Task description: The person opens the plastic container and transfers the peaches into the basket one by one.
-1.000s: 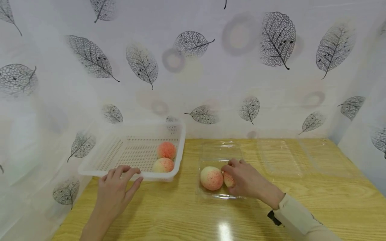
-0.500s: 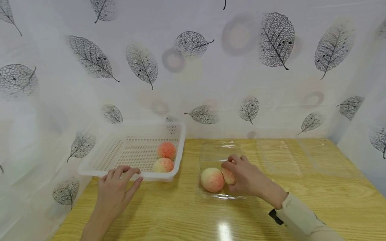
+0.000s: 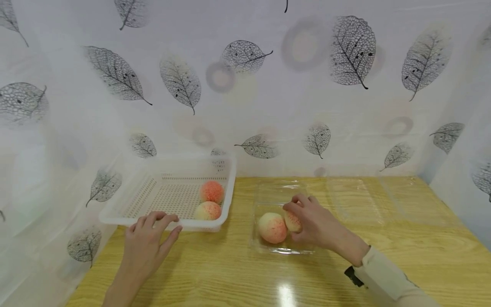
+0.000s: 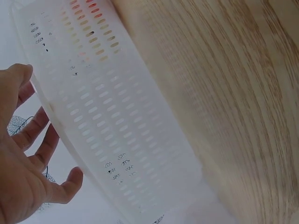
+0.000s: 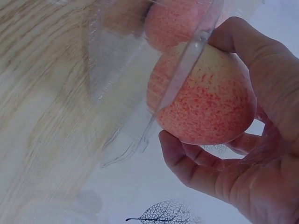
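My right hand (image 3: 320,224) grips a pale peach with red speckles (image 5: 210,98), fingers and thumb around its sides, inside a clear plastic clamshell box (image 3: 284,250). The box's wall cuts across that peach in the right wrist view. Touching it on the left in the box is a second peach (image 3: 272,228). My left hand (image 3: 147,241) rests with loosely bent fingers over the near rim of a white plastic basket (image 3: 226,204). In the basket's right end lie a redder peach (image 3: 212,192) and a paler one (image 3: 208,210).
Two more clear plastic boxes, one here (image 3: 354,200) and another one (image 3: 418,200), lie at the back right of the wooden table (image 3: 230,273). A white curtain with leaf prints (image 3: 261,98) hangs behind and at both sides.
My right hand has shifted slightly right with its peach, showing more of it. The other peach in the box has rolled slightly right and turned. My left hand stays still.
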Action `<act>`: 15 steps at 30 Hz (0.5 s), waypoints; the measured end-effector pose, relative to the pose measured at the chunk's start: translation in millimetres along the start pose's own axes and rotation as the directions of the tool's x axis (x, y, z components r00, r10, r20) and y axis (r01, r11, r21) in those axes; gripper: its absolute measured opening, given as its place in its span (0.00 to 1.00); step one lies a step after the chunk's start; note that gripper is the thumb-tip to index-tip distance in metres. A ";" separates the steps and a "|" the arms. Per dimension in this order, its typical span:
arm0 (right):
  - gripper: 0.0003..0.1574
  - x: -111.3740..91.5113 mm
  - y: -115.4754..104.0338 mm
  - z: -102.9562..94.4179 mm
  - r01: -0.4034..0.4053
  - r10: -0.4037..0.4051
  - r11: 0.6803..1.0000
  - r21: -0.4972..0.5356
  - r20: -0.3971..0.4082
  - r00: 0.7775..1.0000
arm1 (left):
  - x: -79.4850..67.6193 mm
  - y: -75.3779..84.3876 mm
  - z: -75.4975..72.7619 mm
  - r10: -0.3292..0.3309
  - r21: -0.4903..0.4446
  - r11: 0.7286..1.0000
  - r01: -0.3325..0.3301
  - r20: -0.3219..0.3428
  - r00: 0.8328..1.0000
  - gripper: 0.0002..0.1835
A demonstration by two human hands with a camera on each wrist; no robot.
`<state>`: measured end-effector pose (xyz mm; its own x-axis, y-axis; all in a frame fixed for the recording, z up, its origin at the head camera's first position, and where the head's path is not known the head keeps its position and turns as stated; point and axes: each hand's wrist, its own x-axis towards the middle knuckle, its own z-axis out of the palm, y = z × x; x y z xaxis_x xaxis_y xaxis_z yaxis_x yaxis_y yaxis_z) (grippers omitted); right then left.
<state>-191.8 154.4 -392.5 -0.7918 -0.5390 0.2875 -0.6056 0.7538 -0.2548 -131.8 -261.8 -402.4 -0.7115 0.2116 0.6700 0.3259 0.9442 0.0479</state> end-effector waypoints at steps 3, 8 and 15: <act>0.36 1.9 0.7 -0.6 0.010 -0.011 1.000 -0.006 -0.018 1.000 | -0.3 -0.2 0.5 0.003 -0.003 1.000 -0.003 -0.003 1.000 0.14; 0.37 6.8 2.5 -3.7 0.031 -0.032 0.999 -0.018 -0.041 0.999 | -1.3 0.1 1.7 0.003 -0.014 1.000 -0.003 -0.015 1.000 0.14; 0.39 17.4 5.7 -13.0 0.047 -0.048 0.999 -0.024 -0.025 0.999 | -2.7 -0.8 3.4 0.003 -0.018 1.000 -0.003 -0.024 1.000 0.14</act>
<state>-208.0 154.1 -376.9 -0.7596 -0.5652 0.3219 -0.6405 0.7361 -0.2189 -132.2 -262.2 -406.8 -0.6951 0.2083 0.6881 0.3397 0.9387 0.0591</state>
